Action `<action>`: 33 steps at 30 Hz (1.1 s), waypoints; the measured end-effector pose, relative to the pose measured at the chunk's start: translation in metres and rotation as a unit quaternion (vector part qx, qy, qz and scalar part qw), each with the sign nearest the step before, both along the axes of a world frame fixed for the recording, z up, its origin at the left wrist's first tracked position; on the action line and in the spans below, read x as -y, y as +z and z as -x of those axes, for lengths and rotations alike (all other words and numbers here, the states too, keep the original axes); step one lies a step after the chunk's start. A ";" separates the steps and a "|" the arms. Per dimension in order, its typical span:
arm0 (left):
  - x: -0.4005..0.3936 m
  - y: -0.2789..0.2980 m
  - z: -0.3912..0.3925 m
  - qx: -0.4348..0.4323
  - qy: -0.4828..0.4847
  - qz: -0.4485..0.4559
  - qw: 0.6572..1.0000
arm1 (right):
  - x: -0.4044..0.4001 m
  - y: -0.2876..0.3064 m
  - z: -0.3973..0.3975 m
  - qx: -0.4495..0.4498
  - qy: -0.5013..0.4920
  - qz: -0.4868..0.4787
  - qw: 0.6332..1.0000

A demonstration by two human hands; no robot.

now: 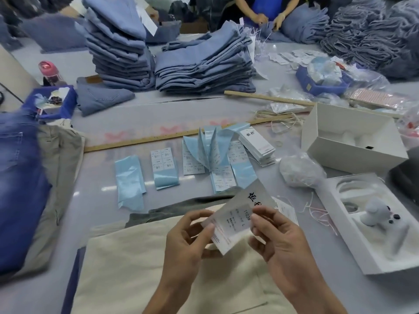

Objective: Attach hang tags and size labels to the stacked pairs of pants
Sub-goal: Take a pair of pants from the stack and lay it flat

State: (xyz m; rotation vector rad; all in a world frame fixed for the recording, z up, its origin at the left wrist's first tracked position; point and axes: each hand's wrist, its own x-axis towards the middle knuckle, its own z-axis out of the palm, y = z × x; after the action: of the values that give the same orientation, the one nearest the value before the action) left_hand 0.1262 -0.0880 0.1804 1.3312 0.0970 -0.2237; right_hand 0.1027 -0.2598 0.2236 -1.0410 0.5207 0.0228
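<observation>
- Far left of the fingers, dark jeans point(20, 189) lie over khaki pants on the grey table point(95, 196).
- Beyond the fingers, blue sticker strips point(130, 175) lie in a row before a wooden ruler point(145, 139); folded jeans stacks point(204, 64) stand further back.
- The left hand point(184, 241) pinches the hang tag point(235, 218) by its lower left edge, over cream pants point(136, 268).
- The right hand point(278, 236) grips the tag's right edge, thumb on its face.
- Right of the fingers sit white boxes point(353, 137).
</observation>
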 end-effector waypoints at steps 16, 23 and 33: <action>-0.011 -0.009 0.008 -0.033 -0.018 0.008 0.999 | -0.001 -0.014 0.000 -0.034 0.018 0.109 0.993; -0.013 -0.009 0.007 -0.028 -0.059 -0.003 0.998 | -0.007 -0.021 0.003 -0.022 0.025 0.178 0.983; -0.005 -0.006 0.004 0.010 -0.092 -0.066 0.993 | -0.014 -0.028 0.007 0.021 0.036 0.261 0.964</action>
State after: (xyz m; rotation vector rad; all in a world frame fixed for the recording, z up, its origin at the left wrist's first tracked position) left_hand 0.1224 -0.0832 0.1744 1.4754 -0.0291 -0.3651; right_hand 0.0956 -0.2462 0.1959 -1.5727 0.4594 -0.0768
